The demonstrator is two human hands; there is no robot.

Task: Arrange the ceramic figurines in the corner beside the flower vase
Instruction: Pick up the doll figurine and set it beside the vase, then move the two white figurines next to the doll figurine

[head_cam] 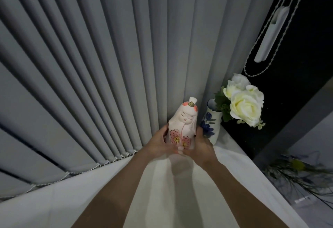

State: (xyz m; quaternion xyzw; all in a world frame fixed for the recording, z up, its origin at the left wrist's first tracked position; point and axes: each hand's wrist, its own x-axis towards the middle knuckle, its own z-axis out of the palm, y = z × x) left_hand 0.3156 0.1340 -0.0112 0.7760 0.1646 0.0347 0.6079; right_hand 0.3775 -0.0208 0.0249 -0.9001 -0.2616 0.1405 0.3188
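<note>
1. Currently, left hand (158,142) and right hand (201,145) clasp 1 upright figurine (182,127) at its base.
2. Vase (212,123) stands just beside, at 3 o'clock; right hand is nearer.
3. Long axis: vertical.

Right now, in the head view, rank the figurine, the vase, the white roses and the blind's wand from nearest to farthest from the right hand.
1. Figurine: held in the right hand, on its left.
2. Vase: just behind, in the corner.
3. White roses: above the vase, to the right.
4. Blind's wand: high up on the right.
</note>
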